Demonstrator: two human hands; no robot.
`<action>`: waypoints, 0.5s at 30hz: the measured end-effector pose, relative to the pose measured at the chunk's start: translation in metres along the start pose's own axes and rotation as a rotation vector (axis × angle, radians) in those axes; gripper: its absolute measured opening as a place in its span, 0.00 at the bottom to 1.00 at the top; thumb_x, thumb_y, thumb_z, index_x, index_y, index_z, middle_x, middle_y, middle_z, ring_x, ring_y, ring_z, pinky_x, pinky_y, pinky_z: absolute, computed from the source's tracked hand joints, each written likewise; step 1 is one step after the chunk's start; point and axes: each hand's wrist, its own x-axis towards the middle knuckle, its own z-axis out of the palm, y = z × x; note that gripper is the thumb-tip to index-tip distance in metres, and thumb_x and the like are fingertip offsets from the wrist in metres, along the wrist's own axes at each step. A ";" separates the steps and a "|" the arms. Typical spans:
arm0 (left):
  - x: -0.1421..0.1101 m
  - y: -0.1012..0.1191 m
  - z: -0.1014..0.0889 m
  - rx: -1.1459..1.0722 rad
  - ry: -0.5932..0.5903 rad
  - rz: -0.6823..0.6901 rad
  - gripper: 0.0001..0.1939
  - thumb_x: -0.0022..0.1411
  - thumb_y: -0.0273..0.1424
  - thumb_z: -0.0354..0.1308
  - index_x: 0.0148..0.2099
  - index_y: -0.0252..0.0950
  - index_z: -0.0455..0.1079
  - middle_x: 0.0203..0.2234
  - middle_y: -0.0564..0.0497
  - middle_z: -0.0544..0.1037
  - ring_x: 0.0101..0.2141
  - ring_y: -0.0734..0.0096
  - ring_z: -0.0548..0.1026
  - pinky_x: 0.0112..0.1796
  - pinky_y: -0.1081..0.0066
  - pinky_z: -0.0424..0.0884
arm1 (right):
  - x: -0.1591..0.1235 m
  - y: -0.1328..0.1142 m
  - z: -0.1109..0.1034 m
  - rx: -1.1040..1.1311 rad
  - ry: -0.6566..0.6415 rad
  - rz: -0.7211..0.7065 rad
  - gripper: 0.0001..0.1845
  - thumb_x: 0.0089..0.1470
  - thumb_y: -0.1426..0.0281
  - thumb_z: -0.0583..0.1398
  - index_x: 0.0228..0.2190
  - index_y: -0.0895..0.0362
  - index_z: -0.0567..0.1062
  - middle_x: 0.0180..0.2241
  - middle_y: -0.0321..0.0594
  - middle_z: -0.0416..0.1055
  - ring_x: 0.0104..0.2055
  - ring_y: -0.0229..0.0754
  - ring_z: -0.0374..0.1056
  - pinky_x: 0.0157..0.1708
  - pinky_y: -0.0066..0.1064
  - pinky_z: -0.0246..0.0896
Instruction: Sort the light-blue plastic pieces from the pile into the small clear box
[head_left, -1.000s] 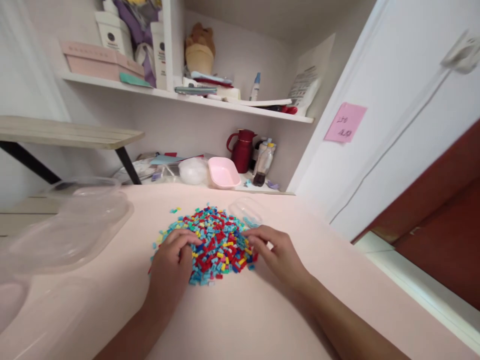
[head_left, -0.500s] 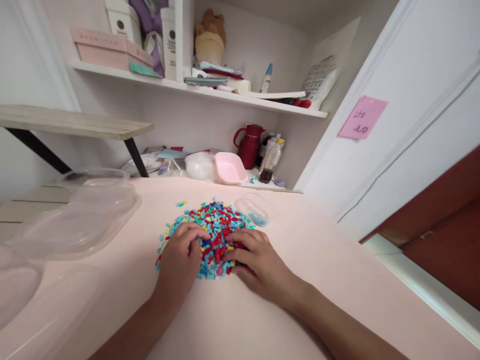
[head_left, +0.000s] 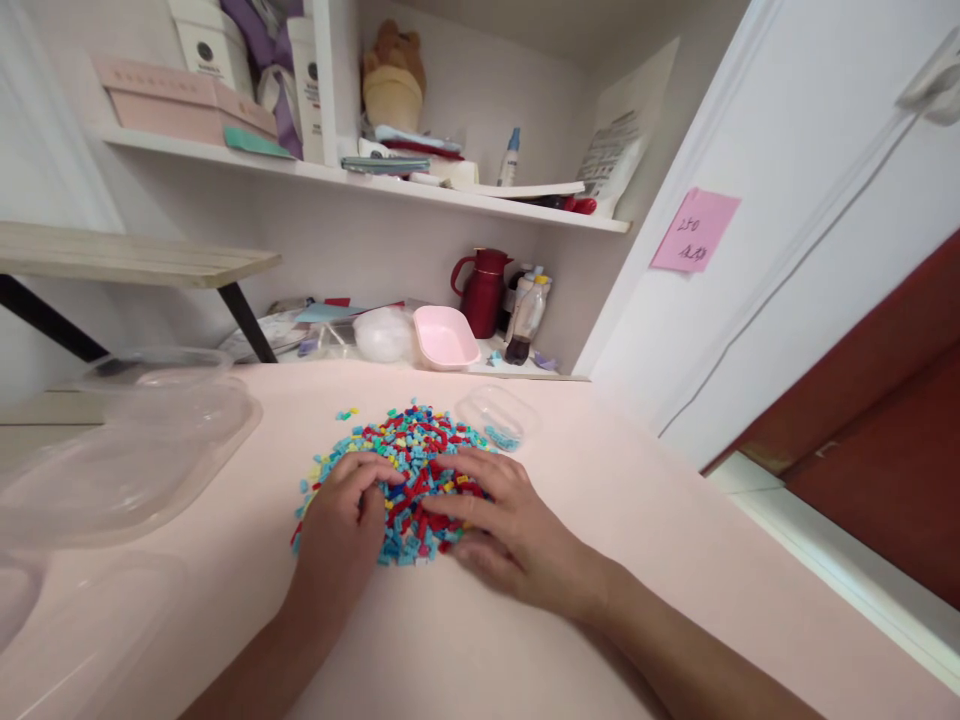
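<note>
A loose pile of small toy building bricks (head_left: 411,440), mostly light blue and red with some yellow, green and dark blue, is heaped on the pale pink tabletop. On its left side rests my left hand (head_left: 346,510), the index finger reaching over the bricks and the thumb a little apart from it. Its other fingers are mostly hidden. My right hand (head_left: 510,520) lies over the right side of the pile with fingers spread, touching red bricks. Just behind it, a small clear plastic container (head_left: 517,408) holds some light blue bricks.
Clear plastic tubs and lids (head_left: 172,470) cover the table's left side. At the back stand a pink tray (head_left: 446,338), a red jug (head_left: 486,295) and bottles (head_left: 527,320). A shelf (head_left: 480,200) runs above, and a wooden rack (head_left: 135,255) stands at left.
The view has shifted slightly, so everything sits a bit further left. The right hand's fingers have spread and moved across the red bricks; the left hand keeps its place on the pile.
</note>
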 end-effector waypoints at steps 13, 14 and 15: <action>-0.001 0.002 -0.001 0.049 -0.004 0.024 0.15 0.59 0.26 0.45 0.32 0.41 0.74 0.37 0.51 0.76 0.40 0.67 0.75 0.43 0.67 0.71 | -0.002 0.018 0.006 -0.115 -0.008 0.128 0.20 0.57 0.67 0.61 0.51 0.45 0.73 0.59 0.42 0.65 0.61 0.53 0.56 0.59 0.50 0.49; -0.001 0.002 -0.001 0.060 -0.005 0.045 0.15 0.60 0.26 0.45 0.33 0.41 0.74 0.38 0.51 0.76 0.40 0.67 0.75 0.43 0.66 0.71 | -0.002 0.020 0.005 -0.097 0.006 0.143 0.19 0.56 0.68 0.61 0.51 0.46 0.74 0.57 0.43 0.66 0.60 0.52 0.58 0.58 0.48 0.51; -0.001 0.002 -0.001 0.074 -0.005 0.073 0.15 0.61 0.27 0.46 0.33 0.41 0.74 0.39 0.50 0.75 0.41 0.66 0.75 0.43 0.66 0.70 | -0.002 0.021 0.004 -0.079 0.018 0.154 0.19 0.56 0.69 0.61 0.50 0.47 0.74 0.55 0.44 0.68 0.58 0.51 0.60 0.57 0.47 0.54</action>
